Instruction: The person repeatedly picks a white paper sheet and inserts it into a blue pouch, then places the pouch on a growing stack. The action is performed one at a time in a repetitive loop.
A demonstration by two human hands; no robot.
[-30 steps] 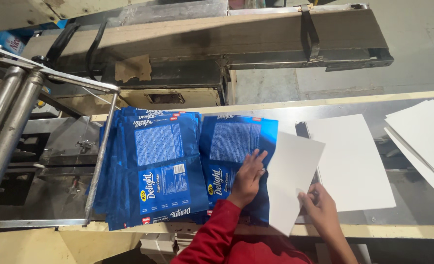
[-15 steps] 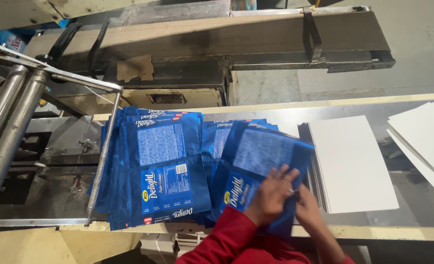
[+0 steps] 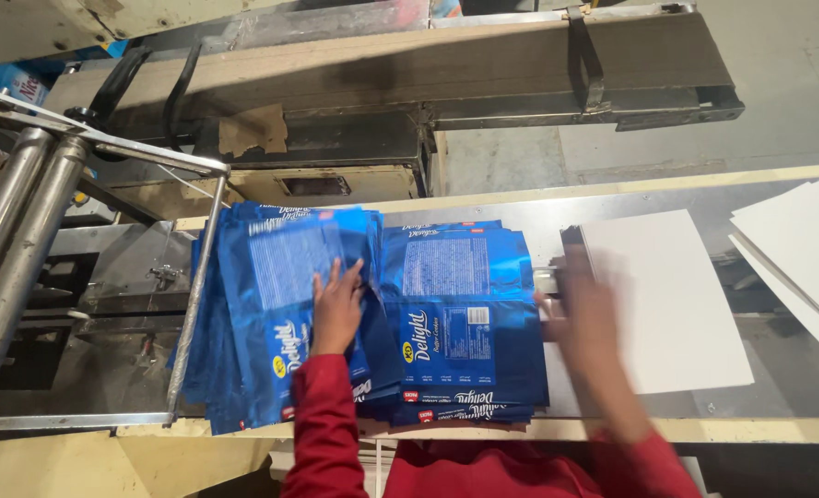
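Blue glossy packaging pouches lie flat in two overlapping stacks in the centre of the frame, on a metal work surface [image 3: 612, 198] that runs from the middle to the right edge. One stack of blue pouches [image 3: 271, 314] sits left of centre, partly over the thin metal rod frame [image 3: 197, 286] at the surface's left end. The second stack of blue pouches [image 3: 469, 323] lies just right of it, its left edge tucked against the first stack.

The left hand [image 3: 337, 309], in a red sleeve, rests palm down on the left stack, fingers [image 3: 331, 277] slightly spread and lying flat on the top pouch, near the seam between the two stacks. The right hand [image 3: 580, 309] is blurred with motion at the right edge of the second stack, between it and a white sheet of card [image 3: 672, 304]; whether its fingers are spread or pinching cannot be told, nor whether it touches pouch or sheet.

More white sheets [image 3: 801, 249] lie fanned at the right edge of the frame, well apart from the pouches. Steel rollers [image 3: 8, 240] slant down the left side. A long beam with black straps [image 3: 409, 69] crosses the top of the frame, above a worn machine housing [image 3: 317, 157].
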